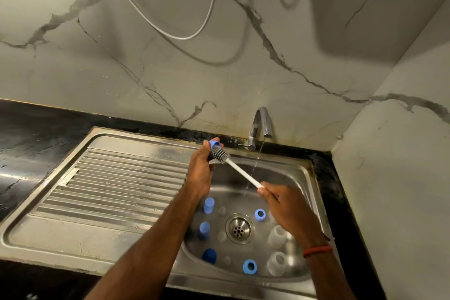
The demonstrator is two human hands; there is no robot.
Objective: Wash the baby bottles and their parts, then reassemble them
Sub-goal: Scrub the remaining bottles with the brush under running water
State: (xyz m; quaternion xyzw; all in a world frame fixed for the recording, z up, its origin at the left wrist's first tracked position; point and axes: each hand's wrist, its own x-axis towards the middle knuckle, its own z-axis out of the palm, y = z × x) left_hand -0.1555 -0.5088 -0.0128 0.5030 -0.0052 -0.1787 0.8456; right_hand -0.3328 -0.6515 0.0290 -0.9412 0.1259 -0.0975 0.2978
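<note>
Blue ring (215, 145) over brush (220, 153), tap (260, 124) running, caps (209, 205) below

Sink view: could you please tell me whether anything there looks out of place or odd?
Only mildly: the tap runs into the sink, its stream missing the blue ring that the left hand holds while the right hand holds the brush in it. Nothing looks spilled or broken.

I face a white, grey-veined marble wall (170, 75) that meets a black countertop (36, 134), a pale hose (183, 38) looping down across it.
</note>
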